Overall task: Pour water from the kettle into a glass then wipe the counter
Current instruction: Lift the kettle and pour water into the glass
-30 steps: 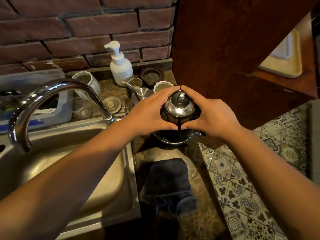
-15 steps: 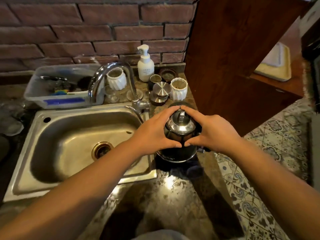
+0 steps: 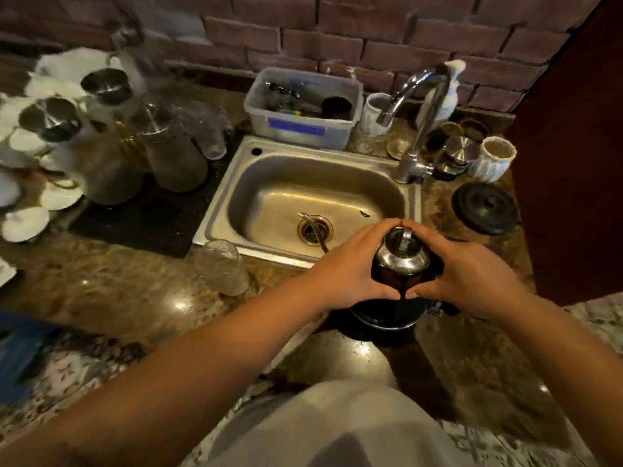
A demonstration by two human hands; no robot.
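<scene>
kettle (image 3: 401, 261) on counter (image 3: 135, 291), 4 o'clock of sink (image 3: 313, 200) | glass (image 3: 222, 271) at sink's 7 | kettle base (image 3: 484, 207) at 3 | faucet (image 3: 418, 129) and tub (image 3: 303, 106) behind

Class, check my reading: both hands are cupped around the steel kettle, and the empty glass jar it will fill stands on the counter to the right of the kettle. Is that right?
One detail is wrong. In the head view both hands, left hand and right hand, do cup the kettle, but the empty glass jar stands on the counter to the kettle's left, in front of the sink.
</scene>
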